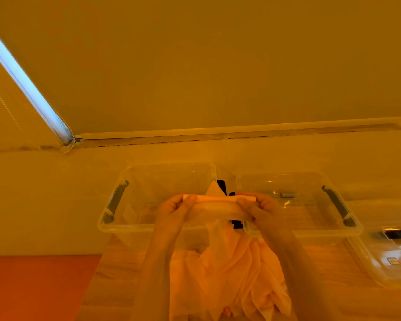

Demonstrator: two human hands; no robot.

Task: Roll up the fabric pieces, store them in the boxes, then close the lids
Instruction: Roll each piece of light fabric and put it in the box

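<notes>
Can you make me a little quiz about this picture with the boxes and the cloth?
1. True or false: both clear boxes have their lids on.
2. What do the left hand and right hand hold? A) fabric roll B) lid C) handle
3. Where is the loose lid?

Key:
1. False: left box and right box are open.
2. A, the fabric roll.
3. The lid lies at the far right of the table.

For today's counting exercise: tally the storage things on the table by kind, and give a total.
Clear boxes: 2, left box and right box
Lids: 1, lid
Fabric pieces: 1, fabric
Total: 4
</notes>
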